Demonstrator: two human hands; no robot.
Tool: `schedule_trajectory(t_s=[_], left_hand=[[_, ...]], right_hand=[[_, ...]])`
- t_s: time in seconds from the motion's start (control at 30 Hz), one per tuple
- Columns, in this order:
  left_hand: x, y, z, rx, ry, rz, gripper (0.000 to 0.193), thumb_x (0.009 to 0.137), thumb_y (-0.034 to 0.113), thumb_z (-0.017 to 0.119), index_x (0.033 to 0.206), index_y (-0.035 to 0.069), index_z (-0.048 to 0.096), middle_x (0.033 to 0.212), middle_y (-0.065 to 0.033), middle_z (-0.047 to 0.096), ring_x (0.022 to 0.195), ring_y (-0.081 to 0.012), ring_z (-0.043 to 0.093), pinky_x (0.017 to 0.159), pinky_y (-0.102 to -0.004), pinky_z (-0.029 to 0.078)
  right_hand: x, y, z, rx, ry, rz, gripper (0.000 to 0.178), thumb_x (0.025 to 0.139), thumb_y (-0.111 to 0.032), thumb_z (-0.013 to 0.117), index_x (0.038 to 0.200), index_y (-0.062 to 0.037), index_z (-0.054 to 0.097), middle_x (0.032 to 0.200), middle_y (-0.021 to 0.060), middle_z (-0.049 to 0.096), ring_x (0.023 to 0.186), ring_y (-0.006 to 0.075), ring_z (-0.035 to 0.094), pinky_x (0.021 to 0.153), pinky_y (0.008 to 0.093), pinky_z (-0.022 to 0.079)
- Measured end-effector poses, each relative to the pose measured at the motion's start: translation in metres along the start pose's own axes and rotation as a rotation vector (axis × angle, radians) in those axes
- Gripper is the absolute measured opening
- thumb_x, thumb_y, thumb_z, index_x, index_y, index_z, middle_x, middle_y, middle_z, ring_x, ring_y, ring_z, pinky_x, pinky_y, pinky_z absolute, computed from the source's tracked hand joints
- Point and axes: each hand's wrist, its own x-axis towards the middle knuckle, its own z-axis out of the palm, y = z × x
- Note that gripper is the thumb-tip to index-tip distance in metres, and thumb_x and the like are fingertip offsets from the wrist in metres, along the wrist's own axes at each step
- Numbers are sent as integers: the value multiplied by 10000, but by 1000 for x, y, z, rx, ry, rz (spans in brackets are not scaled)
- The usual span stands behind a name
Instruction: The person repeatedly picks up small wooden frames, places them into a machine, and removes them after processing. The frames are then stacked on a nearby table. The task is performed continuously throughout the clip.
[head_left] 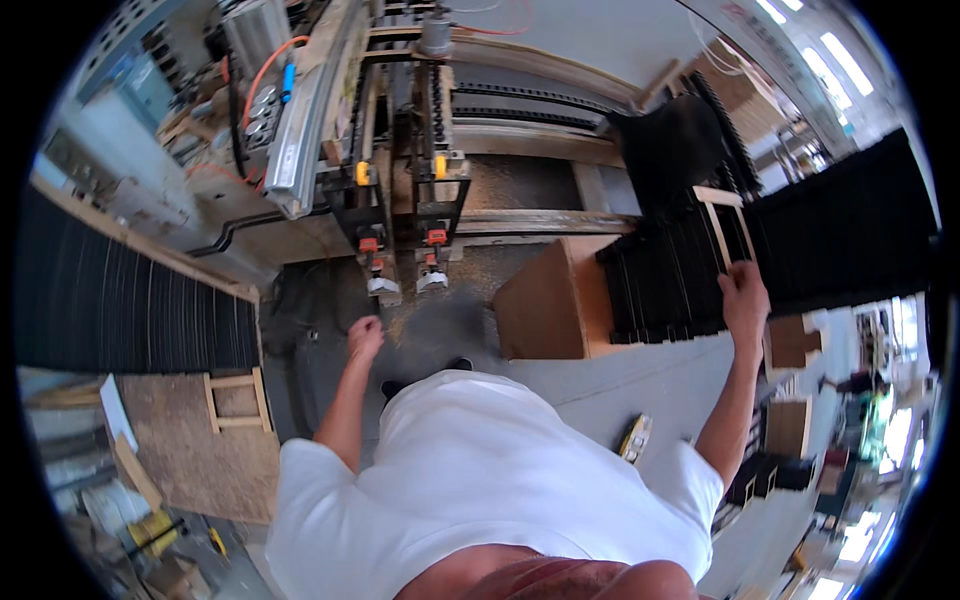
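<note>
At the right, my right hand grips the near end of a pale wooden frame, its fingers closed round the wood. The frame lies over a long row of black stacked pieces, which look like dark frames packed side by side. My left hand hangs in the air, apart from everything, in front of the machine. Its fingers are curled in and nothing shows in them. Closest to it are two machine clamps, the left clamp and the right clamp, with orange-red parts and white ends.
A cardboard box stands under the black row. On the left, more black pieces are stacked beside a brown board, which bears another wooden frame. Chain rails run across the back. A yellow-and-black object lies on the floor.
</note>
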Motion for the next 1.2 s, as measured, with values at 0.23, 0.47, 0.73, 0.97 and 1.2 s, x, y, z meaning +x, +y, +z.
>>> schedule_trajectory(t_s=[0.23,0.47,0.73,0.97,1.2], left_hand=[[0,189,81,-264,-131,262,141,919,109,570,1025,20,598,819,-38,601,650,-96,556,506,-228,435],[95,379,130,-487,-70,429,205,918,180,573,1041,22,614,865,-42,639,694,-108,614,591,-232,517],[314,477,158,-514,98,146,399,859,388,610,1016,26,552,928,-104,589,843,-246,598,757,-398,541],[399,503,174,-793,76,58,520,917,381,559,1257,7,438,1098,-174,515,990,-319,556,872,-475,523],[365,493,165,-944,34,161,389,900,194,594,1174,-42,452,1056,-168,566,933,-305,598,781,-427,568]], right_hand=[[4,0,-17,294,80,-6,202,886,-60,589,1079,-3,576,928,90,619,842,149,573,782,301,469],[-22,-63,-32,369,138,-42,197,861,-8,594,1058,-4,595,956,77,617,880,139,568,793,284,463],[-13,-177,28,492,-155,-261,229,712,73,656,913,-30,620,987,139,644,892,312,610,764,362,501],[44,-220,106,493,-325,-198,212,736,31,661,932,-38,614,914,99,640,792,275,586,701,343,479],[121,-254,183,539,-243,-458,185,766,8,632,935,-56,594,842,99,622,817,312,573,707,391,466]])
